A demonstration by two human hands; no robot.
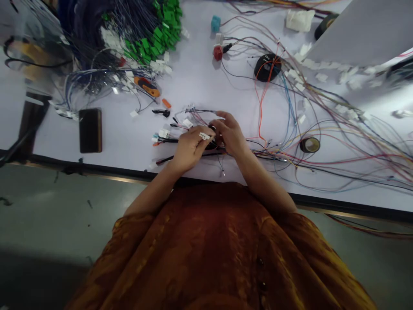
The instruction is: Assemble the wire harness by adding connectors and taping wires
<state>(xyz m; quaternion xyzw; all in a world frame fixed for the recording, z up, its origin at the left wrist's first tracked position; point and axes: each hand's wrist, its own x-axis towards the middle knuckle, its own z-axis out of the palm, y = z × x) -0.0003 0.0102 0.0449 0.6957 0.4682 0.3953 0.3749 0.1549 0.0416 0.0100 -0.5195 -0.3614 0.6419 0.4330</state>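
Black covering already runs along part of your wire bundle (168, 140) by the white connectors (164, 133), so that end looks mostly sorted to me. The bundle's lying near the front edge of the table (193, 79), with your left hand (189, 147) clamped over it. Your right hand (230, 134) is right up close to the left, but tbh I can't tell if its fingers are gripping anything. Over on the right, the loose wires (274, 151) fan out unbound, so I'd guess there's plenty left.
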